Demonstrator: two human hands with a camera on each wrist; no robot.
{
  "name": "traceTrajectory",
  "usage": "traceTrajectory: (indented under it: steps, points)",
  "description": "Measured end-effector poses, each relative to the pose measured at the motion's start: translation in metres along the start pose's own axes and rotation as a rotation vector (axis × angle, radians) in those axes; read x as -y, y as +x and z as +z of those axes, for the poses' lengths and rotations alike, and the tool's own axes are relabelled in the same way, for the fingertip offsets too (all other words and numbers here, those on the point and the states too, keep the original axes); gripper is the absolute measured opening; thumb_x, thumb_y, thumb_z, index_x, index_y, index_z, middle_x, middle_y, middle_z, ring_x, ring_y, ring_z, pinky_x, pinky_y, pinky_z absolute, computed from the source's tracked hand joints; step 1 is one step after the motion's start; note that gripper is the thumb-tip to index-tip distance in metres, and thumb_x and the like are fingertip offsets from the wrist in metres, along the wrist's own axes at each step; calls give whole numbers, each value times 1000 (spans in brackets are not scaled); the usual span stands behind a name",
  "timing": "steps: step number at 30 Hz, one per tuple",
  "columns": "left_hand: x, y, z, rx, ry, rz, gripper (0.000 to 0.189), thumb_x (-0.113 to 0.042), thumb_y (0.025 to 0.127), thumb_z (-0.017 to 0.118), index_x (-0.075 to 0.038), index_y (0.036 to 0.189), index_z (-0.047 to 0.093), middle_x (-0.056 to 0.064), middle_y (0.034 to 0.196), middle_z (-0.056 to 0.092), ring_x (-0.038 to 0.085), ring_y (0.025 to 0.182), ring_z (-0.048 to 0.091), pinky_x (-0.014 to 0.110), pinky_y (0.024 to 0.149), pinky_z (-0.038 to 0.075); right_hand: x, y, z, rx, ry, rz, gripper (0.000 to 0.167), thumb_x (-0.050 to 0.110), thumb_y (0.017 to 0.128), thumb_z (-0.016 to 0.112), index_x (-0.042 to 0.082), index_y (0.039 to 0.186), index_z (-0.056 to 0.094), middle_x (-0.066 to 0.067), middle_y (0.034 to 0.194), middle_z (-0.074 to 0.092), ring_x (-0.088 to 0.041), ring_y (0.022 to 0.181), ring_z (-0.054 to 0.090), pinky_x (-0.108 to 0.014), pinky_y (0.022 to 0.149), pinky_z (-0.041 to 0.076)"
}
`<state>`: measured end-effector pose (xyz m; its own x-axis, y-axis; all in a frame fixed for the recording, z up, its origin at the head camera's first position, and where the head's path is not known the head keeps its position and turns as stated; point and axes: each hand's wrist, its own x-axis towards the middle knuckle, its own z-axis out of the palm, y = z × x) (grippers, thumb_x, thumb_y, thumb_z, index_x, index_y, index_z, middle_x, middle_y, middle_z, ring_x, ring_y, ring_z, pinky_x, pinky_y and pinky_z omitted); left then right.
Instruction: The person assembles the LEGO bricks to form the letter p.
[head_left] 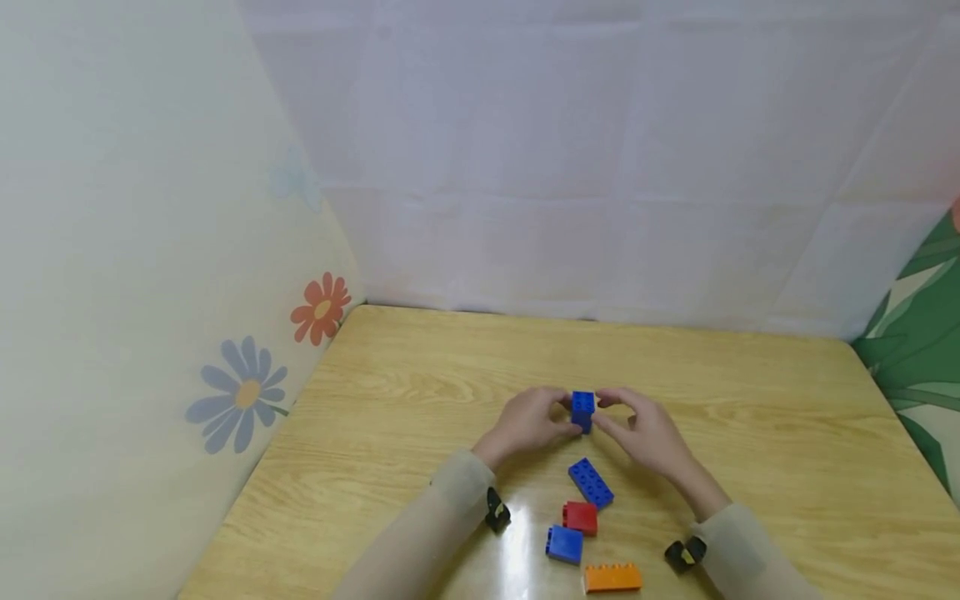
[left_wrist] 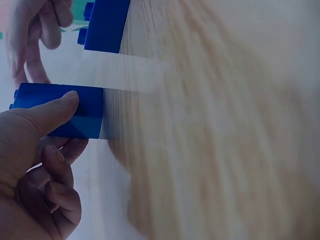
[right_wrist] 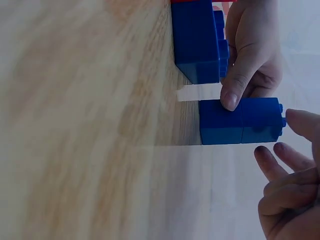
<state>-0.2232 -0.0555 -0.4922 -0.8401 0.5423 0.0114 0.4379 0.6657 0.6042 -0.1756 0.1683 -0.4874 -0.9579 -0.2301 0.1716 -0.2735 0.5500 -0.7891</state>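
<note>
A stack of two blue toy bricks [head_left: 582, 403] stands on the table [head_left: 420, 367], studs up. My left hand [head_left: 532, 421] pinches it from the left side, the thumb lying across the lower brick in the right wrist view. On the other side is my right hand [head_left: 647, 433], thumb and fingers spread apart around the upper brick. In the right wrist view the right thumb is right at the top studs, while the other fingers hang loosely curled beside the stack. The seam between the stacked bricks [right_wrist: 262, 120] shows there.
Nearer the body lie a long blue brick [head_left: 591, 483], a red brick [head_left: 581, 518], another blue brick [head_left: 565, 544] and an orange brick [head_left: 612, 577]. White cloth [head_left: 525, 208] hangs behind the table; a flowered panel [head_left: 150, 275] stands at the left.
</note>
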Motion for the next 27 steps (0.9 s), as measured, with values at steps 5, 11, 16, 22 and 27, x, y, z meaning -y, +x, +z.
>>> traceTrajectory:
  steps: [5,11,16,22,27]
  points:
    - [0,-1,1,-18,3,-23,37,-36,90,83,-16,120,74,-3,120,73,18,113,66,41,99,51,1,-10,-7,80,-14,2,35,29,101,71,11,131,69,-6,126,70,-34,122,62,-58,93,54]
    - [-1,-1,1,-48,-25,-45,53,-43,87,85,-13,128,71,-3,125,71,21,120,64,44,103,49,8,-26,-22,205,-46,-32,33,30,102,70,8,127,72,0,115,72,-28,113,65,-51,87,57]
    - [-2,-2,-1,-72,-93,-60,59,-47,86,85,-13,132,69,-6,126,70,21,125,61,45,106,47,13,-42,-31,313,-75,-26,33,33,102,69,10,126,72,12,103,68,-16,97,61,-33,76,51]
    - [-1,-1,-3,-75,-129,-47,58,-46,87,84,-14,133,69,-6,126,70,19,126,60,43,107,46,10,-59,-34,415,-51,-46,33,37,101,70,13,123,73,15,101,68,-10,90,59,-27,69,49]
    - [1,-2,-2,-73,-162,-48,58,-47,87,83,-15,134,69,-8,126,70,19,127,59,43,108,45,6,-77,-34,515,-19,-22,35,42,98,73,18,123,73,15,108,69,-8,95,62,-30,77,53]
